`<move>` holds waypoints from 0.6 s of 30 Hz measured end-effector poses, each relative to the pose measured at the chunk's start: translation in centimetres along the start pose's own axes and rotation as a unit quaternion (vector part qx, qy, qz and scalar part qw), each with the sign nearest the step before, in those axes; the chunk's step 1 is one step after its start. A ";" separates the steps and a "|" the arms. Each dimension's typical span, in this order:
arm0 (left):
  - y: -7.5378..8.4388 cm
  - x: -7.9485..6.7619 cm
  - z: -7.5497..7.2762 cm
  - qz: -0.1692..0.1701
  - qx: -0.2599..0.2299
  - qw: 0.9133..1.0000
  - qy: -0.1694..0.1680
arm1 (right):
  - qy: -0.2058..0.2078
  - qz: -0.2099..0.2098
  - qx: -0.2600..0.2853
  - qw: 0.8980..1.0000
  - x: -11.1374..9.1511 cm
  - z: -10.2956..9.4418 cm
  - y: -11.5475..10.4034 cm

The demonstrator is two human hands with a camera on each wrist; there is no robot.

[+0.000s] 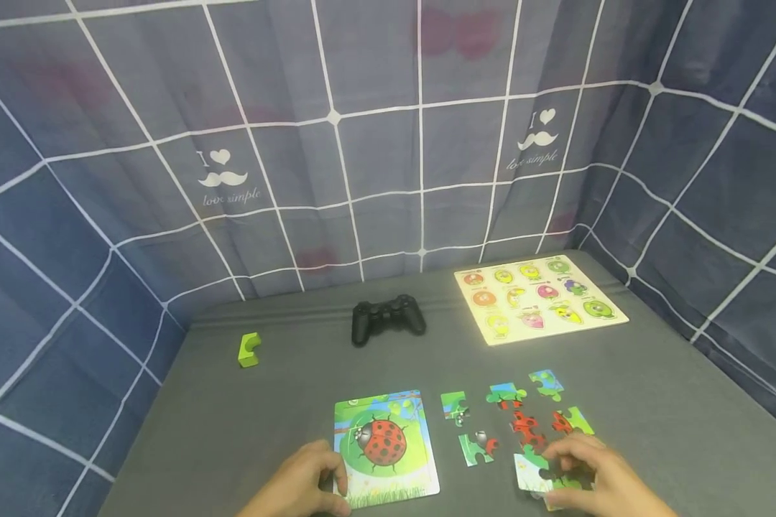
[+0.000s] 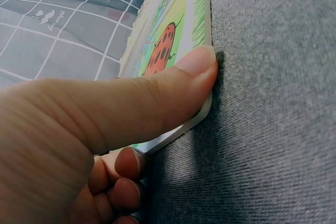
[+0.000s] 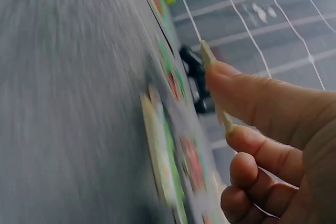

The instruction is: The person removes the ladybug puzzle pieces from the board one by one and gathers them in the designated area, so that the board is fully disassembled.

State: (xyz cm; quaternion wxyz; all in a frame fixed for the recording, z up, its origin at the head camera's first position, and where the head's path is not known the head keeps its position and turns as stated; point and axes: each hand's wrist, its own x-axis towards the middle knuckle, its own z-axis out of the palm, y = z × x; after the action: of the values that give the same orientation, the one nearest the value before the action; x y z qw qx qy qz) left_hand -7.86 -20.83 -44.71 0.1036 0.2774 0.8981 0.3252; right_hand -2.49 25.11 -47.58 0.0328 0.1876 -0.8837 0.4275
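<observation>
A square ladybug picture board lies flat on the grey table. My left hand holds its near left corner, the thumb on the near edge and curled fingers at the left side. My right hand pinches a thin jigsaw piece between thumb and fingertip. That piece shows edge-on and raised in the right wrist view; its picture is hidden there. Below the right hand lies a white and green corner piece. Near it are a red spotted piece and a red and green piece.
More jigsaw pieces lie between the board and right hand, including a green piece and a blue-topped piece. Behind are a black game controller, a fruit puzzle board and a lime-green block. A checked curtain surrounds the table.
</observation>
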 end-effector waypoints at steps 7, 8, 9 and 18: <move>0.2 0.1 0.2 0.003 -0.002 1.000 0.026 | 0.045 -0.185 -0.075 0.979 1.8 2.9 -1.2; 0.2 0.1 0.1 0.004 0.000 1.000 0.027 | 0.047 -0.191 -0.081 0.977 1.9 3.1 -1.2; 0.3 0.1 0.1 0.004 0.000 1.000 0.027 | 0.047 -0.195 -0.085 0.976 1.9 3.3 -1.3; 0.2 -0.1 0.3 -0.015 -0.020 1.000 0.012 | 0.025 -0.190 -0.100 0.976 1.9 3.8 -1.0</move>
State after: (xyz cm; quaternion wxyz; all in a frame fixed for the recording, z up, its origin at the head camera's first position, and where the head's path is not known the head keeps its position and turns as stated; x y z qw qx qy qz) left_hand -7.54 -20.62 -44.79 0.1033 0.2576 0.8968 0.3445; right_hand -3.48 21.08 -48.79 0.1543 0.3370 -0.8693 0.3271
